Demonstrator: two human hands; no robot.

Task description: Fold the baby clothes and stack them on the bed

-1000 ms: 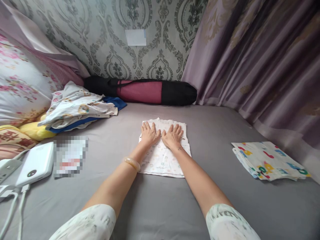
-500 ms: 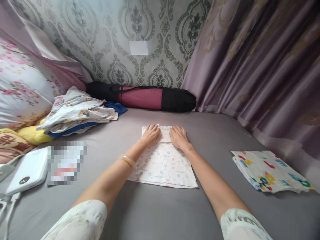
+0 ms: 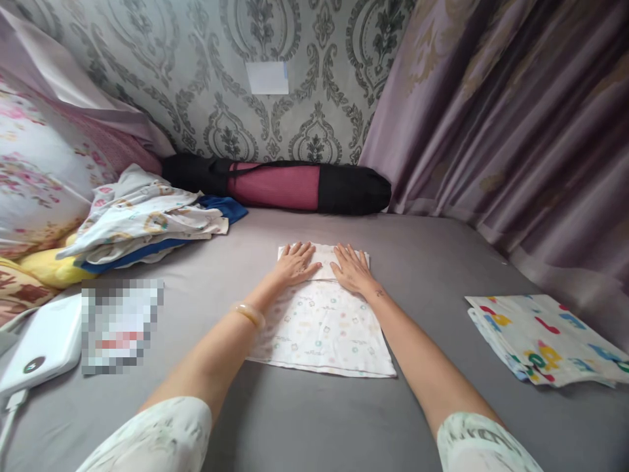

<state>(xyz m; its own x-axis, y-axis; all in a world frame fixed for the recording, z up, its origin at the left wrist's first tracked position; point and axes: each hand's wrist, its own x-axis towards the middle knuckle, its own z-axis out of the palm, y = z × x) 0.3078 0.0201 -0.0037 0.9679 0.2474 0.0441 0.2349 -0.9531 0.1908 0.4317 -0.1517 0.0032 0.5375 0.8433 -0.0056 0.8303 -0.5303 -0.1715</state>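
A white garment (image 3: 324, 334) with small pastel prints lies flat on the grey bed sheet (image 3: 304, 419), its far part folded over toward me. My left hand (image 3: 296, 263) rests palm down on the left side of that folded part, fingers spread. On the right side of the fold lies my right hand (image 3: 351, 267), also flat with its fingers apart. Neither hand grips the cloth. A pale bangle (image 3: 249, 314) circles my left wrist. The palms hide some of the fold.
To the right sits a folded cloth with colourful letters (image 3: 550, 334). On the left are a white power bank (image 3: 44, 341), a blurred-out item (image 3: 120, 328), piled clothes (image 3: 142, 210) and a floral pillow (image 3: 44, 170). A long black-and-red bag (image 3: 275, 185) lies along the wall.
Both hands stay on the folded part; their fingers have flattened and spread, the left thumb now pointing out to the right. The view has shifted slightly.
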